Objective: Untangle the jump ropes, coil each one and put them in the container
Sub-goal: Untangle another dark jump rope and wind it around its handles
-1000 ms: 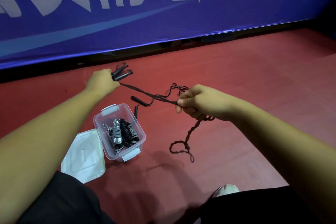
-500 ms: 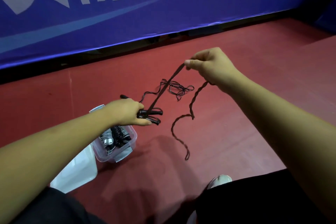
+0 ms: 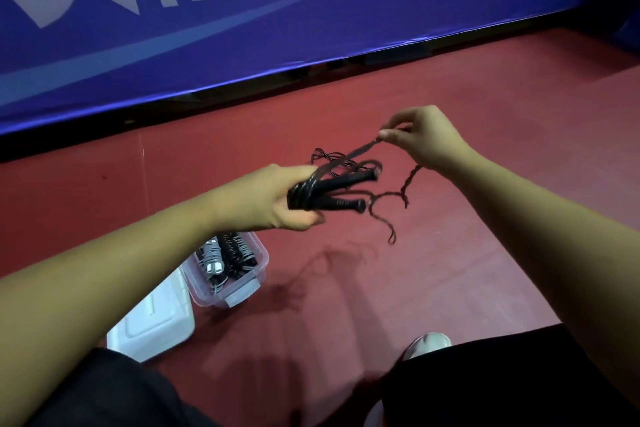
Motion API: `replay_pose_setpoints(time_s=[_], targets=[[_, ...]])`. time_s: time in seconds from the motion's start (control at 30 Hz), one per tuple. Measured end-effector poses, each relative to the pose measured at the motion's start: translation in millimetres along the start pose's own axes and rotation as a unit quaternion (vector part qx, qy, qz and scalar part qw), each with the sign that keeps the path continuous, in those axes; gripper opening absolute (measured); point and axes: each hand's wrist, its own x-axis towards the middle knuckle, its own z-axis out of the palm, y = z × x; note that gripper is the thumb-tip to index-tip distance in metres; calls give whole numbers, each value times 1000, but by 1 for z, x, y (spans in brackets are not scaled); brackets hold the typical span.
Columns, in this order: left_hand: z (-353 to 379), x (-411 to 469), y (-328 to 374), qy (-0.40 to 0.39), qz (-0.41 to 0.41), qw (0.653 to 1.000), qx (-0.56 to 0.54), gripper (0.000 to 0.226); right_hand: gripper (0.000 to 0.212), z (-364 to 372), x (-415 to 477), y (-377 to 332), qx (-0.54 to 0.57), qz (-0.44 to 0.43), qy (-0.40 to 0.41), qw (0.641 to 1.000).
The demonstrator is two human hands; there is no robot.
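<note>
Black jump rope (image 3: 346, 206) held in the air between both hands, above the red floor (image 3: 467, 270). Container (image 3: 265, 255) sits open on the floor, near and left, under the left forearm. Two coiled ropes (image 3: 228, 256) already lie in it, one pale and one black. White lid (image 3: 152, 326) lies just beside it, nearer and further left.

Step in hand, as I read it: winding the cord (image 3: 362, 149) round the paired handles.
- Feed the cord through the pinch under light tension.
- Lay each turn beside the one before it, close to the fist.
- A snarl of thin loops (image 3: 332, 158) sits just on the far side of the handles. Shake it open first, or it may get wound in.
- The tail (image 3: 388, 198) hanging below the right hand is twisted on itself. Let it spin loose before it reaches the coil.

Pose:
- Left hand (image 3: 291, 201): arm reaching forward, fingers curled round both handles and a few cord turns, handles pointing right.
- Right hand (image 3: 426, 139): raised, farther and to the right, wrist bent down. Thumb and forefinger pinch the cord, other fingers loosely bent.
</note>
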Motion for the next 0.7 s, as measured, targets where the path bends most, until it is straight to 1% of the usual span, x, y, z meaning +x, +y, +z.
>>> replay_pose_setpoints(time_s=[0.07, 0.17, 0.23, 0.33, 0.43, 0.5, 0.57, 0.63, 0.67, 0.7], targets=[[-8, 0, 4, 63, 2, 995, -72, 45, 13, 8, -4, 1, -2, -4, -34, 999], [-22, 4, 1, 152, -5, 972, -180, 64, 19, 20, -12, -9, -7, -2, -94, 996], [-31, 6, -8, 201, -28, 951, -234, 58, 15, 23, -19, -21, 0, 0, -141, 990], [-42, 5, -27, 263, -79, 928, -253, 35, 19, 22, -30, -38, 25, -4, -200, 979], [-49, 3, -39, 284, -130, 917, -248, 22, 19, 15, -37, -56, 49, -1, -241, 969], [-53, 2, -45, 288, -155, 916, -230, 20, 19, 15, -36, -60, 58, -4, -253, 966], [-54, 2, -53, 264, -180, 918, -233, 22, 18, 18, -37, -60, 56, -9, -256, 965], [-53, 0, -61, 229, -202, 916, -261, 26, 17, 19, -41, -65, 49, -18, -261, 964], [-51, 0, -65, 219, -212, 917, -259, 28, 17, 19, -43, -68, 41, -27, -261, 964], [-50, 0, -68, 214, -220, 922, -234, 29, 18, 18, -46, -71, 31, -37, -260, 964]])
